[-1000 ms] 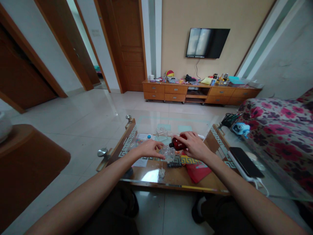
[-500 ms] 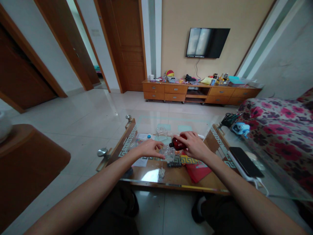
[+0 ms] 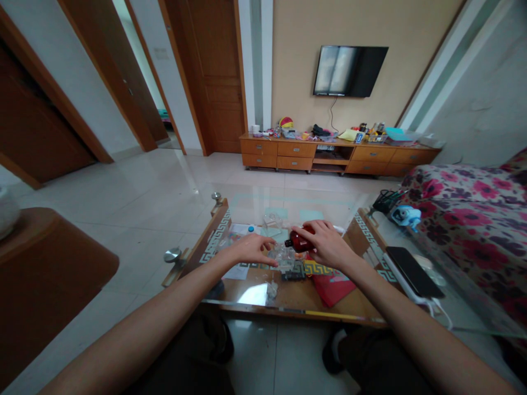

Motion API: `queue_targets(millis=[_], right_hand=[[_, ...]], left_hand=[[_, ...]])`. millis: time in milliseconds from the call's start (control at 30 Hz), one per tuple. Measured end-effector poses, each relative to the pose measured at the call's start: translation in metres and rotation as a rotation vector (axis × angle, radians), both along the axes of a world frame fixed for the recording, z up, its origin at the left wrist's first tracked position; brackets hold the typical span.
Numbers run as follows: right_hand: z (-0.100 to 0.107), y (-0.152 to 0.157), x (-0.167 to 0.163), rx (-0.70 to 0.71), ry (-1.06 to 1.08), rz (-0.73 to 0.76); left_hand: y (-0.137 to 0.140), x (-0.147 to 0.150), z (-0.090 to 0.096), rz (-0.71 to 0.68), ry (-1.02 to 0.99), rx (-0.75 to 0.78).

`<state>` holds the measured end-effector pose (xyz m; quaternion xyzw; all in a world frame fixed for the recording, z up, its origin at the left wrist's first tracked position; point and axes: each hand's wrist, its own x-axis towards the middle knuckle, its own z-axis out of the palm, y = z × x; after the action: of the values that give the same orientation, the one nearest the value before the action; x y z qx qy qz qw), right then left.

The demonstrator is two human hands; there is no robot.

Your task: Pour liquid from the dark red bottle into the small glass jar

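Note:
My right hand is wrapped round a dark red-brown bottle, tipped on its side with its black neck pointing left. Beneath and just left of the bottle neck is clear glassware whose exact shape I cannot make out. My left hand hovers at the left of the glassware, thumb and fingers apart, holding nothing; whether a fingertip touches the glass is unclear. Farther back stands another clear vessel. A dark remote-like object lies in front of the glassware.
The glass-topped table has a red packet, papers and a crumpled clear item showing on or through it. To the right lie a phone with a white cable, a blue toy-like object and a black mesh holder.
Almost nothing differs. Both hands and the tilted bottle hold nearly the same positions.

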<state>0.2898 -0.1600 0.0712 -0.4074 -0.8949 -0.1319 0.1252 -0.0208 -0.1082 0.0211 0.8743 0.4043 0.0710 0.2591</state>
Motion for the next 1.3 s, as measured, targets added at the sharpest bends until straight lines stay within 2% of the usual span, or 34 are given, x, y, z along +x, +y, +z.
queue_targets(millis=[367, 667, 1300], right_hand=[[0.005, -0.002, -0.001, -0.025, -0.018, -0.003], [0.0, 0.0, -0.001, -0.006, -0.013, -0.009], [0.002, -0.001, -0.001, -0.016, -0.001, 0.003]], left_hand=[[0.003, -0.001, -0.003, -0.022, -0.008, -0.011], [0.003, 0.0, -0.004, -0.017, -0.01, 0.0], [-0.003, 0.0, 0.007, -0.003, -0.002, -0.016]])
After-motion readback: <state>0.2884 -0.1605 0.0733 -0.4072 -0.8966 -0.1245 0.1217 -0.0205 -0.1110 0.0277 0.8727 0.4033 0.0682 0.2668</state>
